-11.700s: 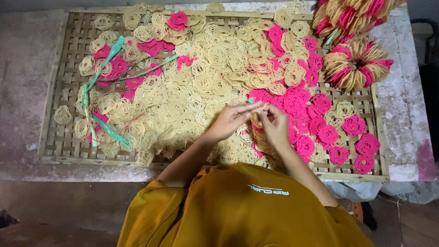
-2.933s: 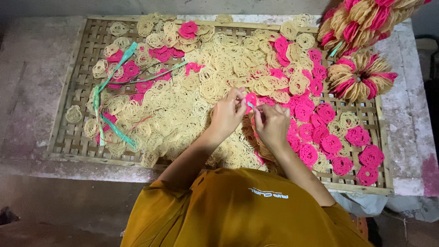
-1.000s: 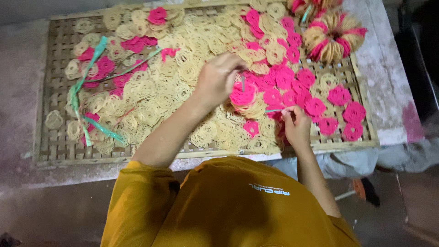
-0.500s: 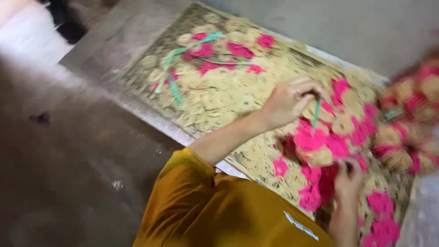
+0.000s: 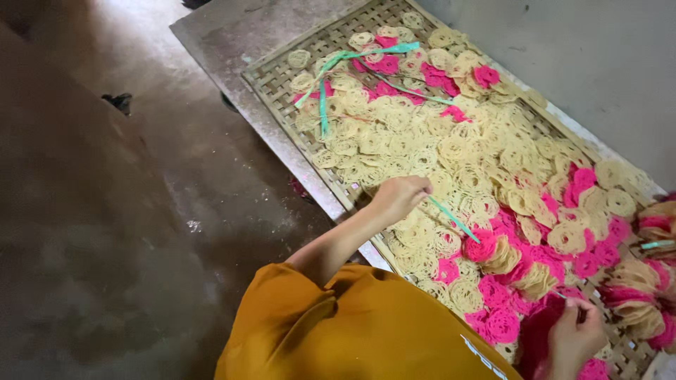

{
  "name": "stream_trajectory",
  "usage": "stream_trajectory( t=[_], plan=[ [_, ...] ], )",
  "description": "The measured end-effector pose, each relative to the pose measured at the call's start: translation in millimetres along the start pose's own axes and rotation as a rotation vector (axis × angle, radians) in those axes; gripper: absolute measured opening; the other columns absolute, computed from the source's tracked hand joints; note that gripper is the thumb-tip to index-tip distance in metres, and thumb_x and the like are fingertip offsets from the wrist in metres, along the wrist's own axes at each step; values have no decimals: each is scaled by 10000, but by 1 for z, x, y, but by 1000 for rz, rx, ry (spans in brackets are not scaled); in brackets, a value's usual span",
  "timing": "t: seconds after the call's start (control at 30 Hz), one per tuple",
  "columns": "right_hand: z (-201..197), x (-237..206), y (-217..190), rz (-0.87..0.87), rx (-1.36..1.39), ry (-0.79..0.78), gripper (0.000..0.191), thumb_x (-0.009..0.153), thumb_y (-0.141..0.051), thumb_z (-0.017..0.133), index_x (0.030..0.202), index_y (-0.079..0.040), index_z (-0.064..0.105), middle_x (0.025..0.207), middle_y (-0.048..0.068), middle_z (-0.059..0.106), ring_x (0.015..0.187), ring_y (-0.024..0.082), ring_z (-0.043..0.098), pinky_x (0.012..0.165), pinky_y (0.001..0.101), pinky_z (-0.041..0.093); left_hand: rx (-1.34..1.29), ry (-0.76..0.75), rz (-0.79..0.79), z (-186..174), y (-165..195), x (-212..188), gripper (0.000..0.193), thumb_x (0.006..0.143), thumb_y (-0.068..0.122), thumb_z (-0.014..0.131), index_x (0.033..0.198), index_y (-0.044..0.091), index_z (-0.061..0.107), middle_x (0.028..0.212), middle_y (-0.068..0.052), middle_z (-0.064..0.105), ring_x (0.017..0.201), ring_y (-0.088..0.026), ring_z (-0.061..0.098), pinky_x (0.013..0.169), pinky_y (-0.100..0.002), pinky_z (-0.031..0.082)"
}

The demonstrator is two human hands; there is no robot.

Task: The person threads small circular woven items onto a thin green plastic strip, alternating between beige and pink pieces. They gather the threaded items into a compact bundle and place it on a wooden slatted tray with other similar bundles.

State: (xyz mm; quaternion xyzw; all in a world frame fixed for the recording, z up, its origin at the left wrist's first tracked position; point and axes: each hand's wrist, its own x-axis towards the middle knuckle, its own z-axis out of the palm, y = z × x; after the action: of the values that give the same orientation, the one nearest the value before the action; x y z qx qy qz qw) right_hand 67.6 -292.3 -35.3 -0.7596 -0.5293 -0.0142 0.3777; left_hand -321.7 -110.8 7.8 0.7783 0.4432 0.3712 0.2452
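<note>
My left hand (image 5: 398,199) is closed on a thin green strip (image 5: 454,219), which runs taut down to a stack of cream and pink spiral discs (image 5: 501,256). My right hand (image 5: 574,334) is at the bottom right, with its fingers pinched on a thin strand at the other side of that stack, over pink discs (image 5: 503,325). Both hands are above a woven bamboo tray (image 5: 271,79) covered with several loose cream discs (image 5: 422,151) and pink ones.
More green strips (image 5: 331,67) lie on the discs at the tray's far end. Tied bundles of discs (image 5: 644,281) sit at the right edge. The tray rests on a grey slab (image 5: 211,32) with dark floor (image 5: 91,211) to the left and a wall behind.
The view has swung round and tilted. My hands have moved apart: the left one has drawn the green strip out to the left, while the right one has dropped to the lower right.
</note>
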Motion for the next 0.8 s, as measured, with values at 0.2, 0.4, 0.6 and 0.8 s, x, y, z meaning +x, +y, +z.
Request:
stream_trajectory(
  t=[0.2,0.4,0.6,0.8],
  plan=[
    [5,11,-71,-177,-14,43,253,1086,-159,663,1262,22,645,1097,200,615,1129,390,568,1053,518,427,-156,-47,23,-1,12,-5,123,890,197,736,984,123,707,967,-68,750,843,-241,748,697,-352,578],
    [72,10,-182,-312,257,-417,487,919,-88,635,1391,-14,544,1262,217,572,1193,375,527,1028,486,430,-287,-207,146,6,26,-1,117,920,121,721,1036,109,733,990,-90,748,873,-287,735,759,-361,583],
    [104,25,-200,-91,215,-522,124,994,-100,625,1106,-48,636,974,138,708,921,296,688,822,410,536,-518,-403,-8,8,-11,31,127,886,93,764,1008,67,742,922,-76,773,839,-170,776,758,-291,618],
    [115,26,-212,-72,267,-415,131,954,-79,637,1065,-18,666,979,138,720,899,277,708,796,378,535,-702,-701,-239,30,-45,52,98,899,74,764,990,40,766,823,-54,777,738,-75,719,666,-226,572]
  ],
)
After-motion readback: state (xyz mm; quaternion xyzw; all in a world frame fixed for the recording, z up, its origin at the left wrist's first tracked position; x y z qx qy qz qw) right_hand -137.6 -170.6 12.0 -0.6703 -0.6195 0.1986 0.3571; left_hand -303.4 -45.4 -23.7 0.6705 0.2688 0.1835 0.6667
